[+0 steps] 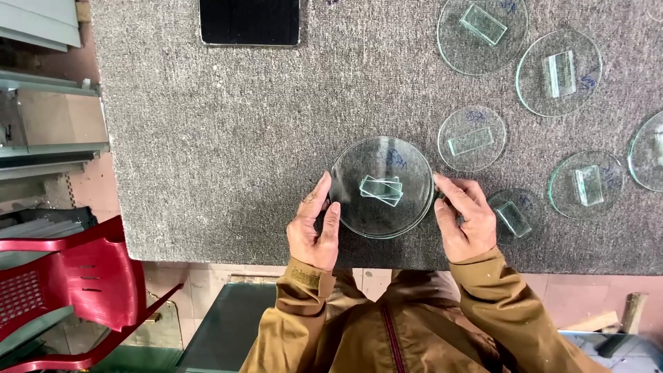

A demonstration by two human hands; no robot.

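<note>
The head view looks straight down on a worktop (207, 138) covered with rough grey carpet. In the lower middle of the frame lies a big round clear glass disc (381, 187). Two small flat glass slips (380, 189) lie on top of it, one partly over the other.

The left hand (314, 231) is at the left edge of the big disc. Its fingers (331, 220) are stretched out and touch the rim. The grip is spread, not pinching anything.

The right hand (466, 220) is at the right edge of the same disc. Its fingers (449, 185) reach to the rim and touch it. This grip is loosely spread too. So the disc sits between the two hands, flat on the carpet.

Both arms wear brown jacket sleeves (497, 304).

More round glass discs lie to the right. A small disc (514, 213) with a glass block on it is just beside the right hand. Another disc (472, 138) lies above that hand. One more disc (585, 184) is at the right. Two bigger discs (558, 72) are in the upper right. Each carries a little glass piece.

A dark flat panel (250, 22) lies at the top edge. A red plastic chair (76, 290) stands at the lower left, off the worktop.
</note>
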